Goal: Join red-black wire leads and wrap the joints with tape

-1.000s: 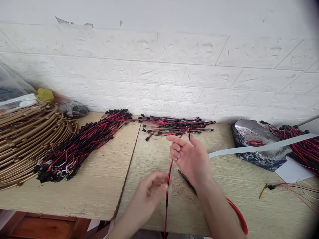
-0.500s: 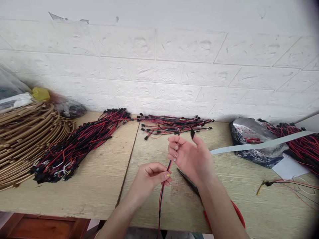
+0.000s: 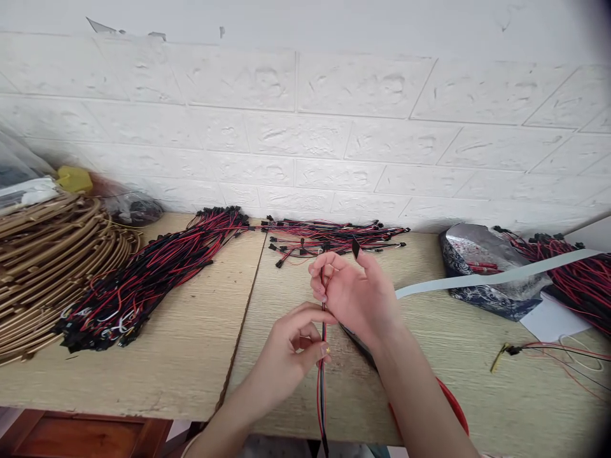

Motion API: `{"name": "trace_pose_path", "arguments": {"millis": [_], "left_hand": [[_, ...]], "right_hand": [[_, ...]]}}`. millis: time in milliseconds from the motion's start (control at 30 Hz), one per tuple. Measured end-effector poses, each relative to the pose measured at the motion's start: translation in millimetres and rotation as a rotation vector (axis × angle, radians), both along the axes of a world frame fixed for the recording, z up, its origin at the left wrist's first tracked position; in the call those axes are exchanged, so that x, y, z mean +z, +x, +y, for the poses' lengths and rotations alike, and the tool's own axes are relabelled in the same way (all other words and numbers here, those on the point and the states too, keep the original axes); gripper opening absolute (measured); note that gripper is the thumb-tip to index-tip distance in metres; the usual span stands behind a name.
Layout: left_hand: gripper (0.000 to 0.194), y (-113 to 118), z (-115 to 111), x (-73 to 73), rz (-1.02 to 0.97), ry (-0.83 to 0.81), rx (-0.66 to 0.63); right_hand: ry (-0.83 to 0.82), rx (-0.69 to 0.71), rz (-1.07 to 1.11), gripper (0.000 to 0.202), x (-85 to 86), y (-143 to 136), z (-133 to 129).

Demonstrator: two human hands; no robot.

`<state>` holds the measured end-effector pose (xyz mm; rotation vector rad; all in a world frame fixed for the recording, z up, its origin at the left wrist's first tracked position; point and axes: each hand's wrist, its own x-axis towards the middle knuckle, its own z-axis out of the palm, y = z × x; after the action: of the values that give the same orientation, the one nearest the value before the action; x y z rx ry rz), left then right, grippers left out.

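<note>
A thin bundle of red, black and blue wires [image 3: 321, 394] runs upright between my hands, past the table's front edge. My left hand [image 3: 298, 346] pinches it with the thumb and lower fingers, the index finger reaching up towards the other palm. Higher up, my right hand [image 3: 356, 299], palm facing me, curls its fingers round the wires. A small black piece of tape [image 3: 356, 248] sticks up from the right thumb tip. At the top end of the bundle is a dark connector [image 3: 326, 247]. Red-handled scissors [image 3: 451, 404] lie partly hidden under my right forearm.
Connector wires [image 3: 344, 234] lie loosely along the wall. A thick wire bundle [image 3: 162, 267] and stacked brown hoops [image 3: 52, 273] stand left. On the right are a foil-lined bag [image 3: 491, 299], a pale strip [image 3: 496, 278] crossing it, and more wires [image 3: 580, 273].
My right hand has shifted slightly left. My left hand has moved a little lower on the wires, its index finger lifting away from the thumb. The wires now hang straighter.
</note>
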<state>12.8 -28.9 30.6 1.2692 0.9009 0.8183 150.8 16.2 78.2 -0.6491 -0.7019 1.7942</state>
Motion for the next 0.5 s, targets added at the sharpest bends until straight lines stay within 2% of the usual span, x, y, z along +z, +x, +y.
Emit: {"name": "trace_pose_path", "arguments": {"millis": [133,267,367,500], "left_hand": [[0.032,-3.8,1.5,0.2,-0.023,-0.040,0.016],[0.037,-7.8,1.7,3.2,-0.075,-0.101,0.033],[0.039,-8.3,1.5,5.6,-0.076,-0.124,0.017],[0.041,-5.9,0.5,8.6,-0.085,-0.148,-0.009]], "right_hand": [[0.060,-0.046,-0.188,0.041,-5.9,16.7,-12.1],[0.080,-0.166,-0.648,0.027,-18.3,34.0,-38.2],[0.068,-0.202,-0.911,0.022,-27.2,32.9,-52.9],[0.040,-0.211,-0.910,0.025,-38.5,21.0,-56.8]]}}
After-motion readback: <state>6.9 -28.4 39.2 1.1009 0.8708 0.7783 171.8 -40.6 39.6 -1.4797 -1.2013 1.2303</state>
